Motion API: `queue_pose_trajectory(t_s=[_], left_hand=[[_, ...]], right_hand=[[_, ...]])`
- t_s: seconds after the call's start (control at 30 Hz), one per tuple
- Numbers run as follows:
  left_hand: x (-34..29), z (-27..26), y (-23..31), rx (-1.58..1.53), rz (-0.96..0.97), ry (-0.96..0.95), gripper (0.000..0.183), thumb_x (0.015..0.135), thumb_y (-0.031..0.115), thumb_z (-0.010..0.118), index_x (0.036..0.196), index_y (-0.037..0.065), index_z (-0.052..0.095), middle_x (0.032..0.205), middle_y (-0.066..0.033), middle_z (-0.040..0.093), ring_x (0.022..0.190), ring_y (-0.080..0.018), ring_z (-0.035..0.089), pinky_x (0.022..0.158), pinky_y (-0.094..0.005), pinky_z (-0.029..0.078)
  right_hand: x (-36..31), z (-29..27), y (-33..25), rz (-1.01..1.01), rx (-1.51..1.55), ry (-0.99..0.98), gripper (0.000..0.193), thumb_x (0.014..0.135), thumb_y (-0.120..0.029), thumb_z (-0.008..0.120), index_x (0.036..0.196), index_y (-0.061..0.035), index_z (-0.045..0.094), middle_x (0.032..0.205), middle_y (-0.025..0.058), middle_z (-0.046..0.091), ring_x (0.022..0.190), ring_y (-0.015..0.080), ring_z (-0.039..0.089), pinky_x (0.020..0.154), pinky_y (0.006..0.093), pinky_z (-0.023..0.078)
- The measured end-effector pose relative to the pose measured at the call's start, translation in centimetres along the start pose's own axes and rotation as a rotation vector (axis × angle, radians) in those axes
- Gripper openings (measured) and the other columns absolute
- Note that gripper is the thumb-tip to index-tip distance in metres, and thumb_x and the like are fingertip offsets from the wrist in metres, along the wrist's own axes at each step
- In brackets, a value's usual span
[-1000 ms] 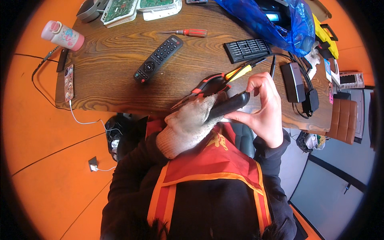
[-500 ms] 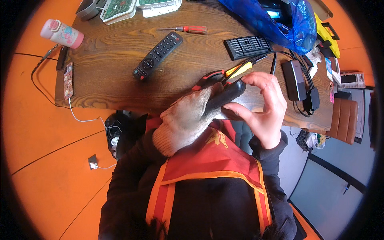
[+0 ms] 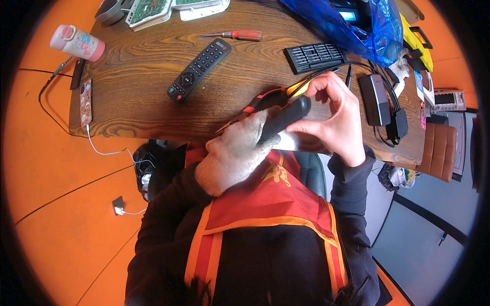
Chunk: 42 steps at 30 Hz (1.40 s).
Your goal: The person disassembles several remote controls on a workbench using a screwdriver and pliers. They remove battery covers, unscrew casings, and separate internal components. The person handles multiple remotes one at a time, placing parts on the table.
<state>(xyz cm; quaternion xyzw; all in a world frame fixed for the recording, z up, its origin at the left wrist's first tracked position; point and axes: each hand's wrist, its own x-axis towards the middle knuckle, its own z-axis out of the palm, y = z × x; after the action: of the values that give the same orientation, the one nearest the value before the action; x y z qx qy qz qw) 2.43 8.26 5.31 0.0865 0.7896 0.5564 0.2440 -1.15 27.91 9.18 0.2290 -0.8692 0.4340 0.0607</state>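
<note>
My left hand (image 3: pixel 235 155), in a whitish knitted glove, is closed around a long black object (image 3: pixel 286 118) with a rounded end. Its exact kind is unclear from this side. The bare fingers and thumb of my right hand (image 3: pixel 339 115) bend round that rounded end, index finger above and thumb along the lower side. Just beyond them lie a curved red-and-black handle (image 3: pixel 263 97) and a yellow piece (image 3: pixel 298 90), both partly hidden. A black remote control (image 3: pixel 199 70) rests on the wooden table (image 3: pixel 138 102), left of my hands.
A red-handled screwdriver (image 3: pixel 246 35) lies farther back. Beyond my right hand are a black bit case (image 3: pixel 315 57), cables, a dark grey box (image 3: pixel 374 100) and a blue plastic bag (image 3: pixel 383 41). Green circuit boards (image 3: pixel 151 10), a pink-and-white bottle (image 3: pixel 79 43) and a phone (image 3: pixel 87 103) stand leftward.
My right hand has shifted slightly up, with its thumb and fingers still round the black object's end. The black object and my gloved left hand have moved only a little.
</note>
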Motion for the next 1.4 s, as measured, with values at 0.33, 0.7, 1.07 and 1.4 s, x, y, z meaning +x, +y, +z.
queue_pose_trajectory(t_s=[0.33,0.7,1.07,1.4], left_hand=[[0.3,1.3,-1.3,-1.053,-0.112,-0.203,0.050,0.083,-0.004,0.061,0.130,0.003,0.044,0.117,-0.0144,0.058,0.105,-0.0238,0.061,0.087,-0.0344,0.054],[0.8,1.8,-0.3,-0.763,-0.195,-0.033,0.037,0.082,0.005,0.067,0.117,0.002,0.054,0.103,-0.0061,0.061,0.090,-0.0129,0.060,0.074,-0.0263,0.051],[1.2,0.3,-0.2,-0.388,-0.218,-0.299,0.021,0.084,0.013,0.066,0.102,0.003,0.060,0.083,-0.0023,0.063,0.077,-0.0091,0.058,0.066,-0.0245,0.046],[2.8,-7.3,-1.8,-1.140,0.283,-0.353,0.077,0.089,0.055,0.049,0.142,0.004,0.026,0.134,-0.0233,0.043,0.113,-0.0334,0.054,0.089,-0.0451,0.048]], right_hand=[[-2.0,5.7,0.4,0.395,0.953,0.100,0.063,0.079,-0.002,0.071,0.133,0.0026,0.040,0.125,0.0119,0.053,0.117,0.0176,0.049,0.099,0.0303,0.039],[-2.7,7.5,0.1,0.425,0.806,0.215,0.027,0.092,-0.014,0.059,0.112,0.0045,0.055,0.098,0.0055,0.062,0.090,0.0099,0.055,0.082,0.0244,0.044],[-2.9,7.4,1.5,0.493,1.104,0.283,0.024,0.093,-0.014,0.056,0.113,-0.0001,0.055,0.087,0.0027,0.063,0.079,0.0085,0.058,0.072,0.0235,0.048],[-4.8,6.7,1.8,0.454,1.267,0.333,0.029,0.084,0.005,0.062,0.110,-0.0040,0.053,0.102,0.0096,0.065,0.091,0.0146,0.063,0.082,0.0268,0.050]])
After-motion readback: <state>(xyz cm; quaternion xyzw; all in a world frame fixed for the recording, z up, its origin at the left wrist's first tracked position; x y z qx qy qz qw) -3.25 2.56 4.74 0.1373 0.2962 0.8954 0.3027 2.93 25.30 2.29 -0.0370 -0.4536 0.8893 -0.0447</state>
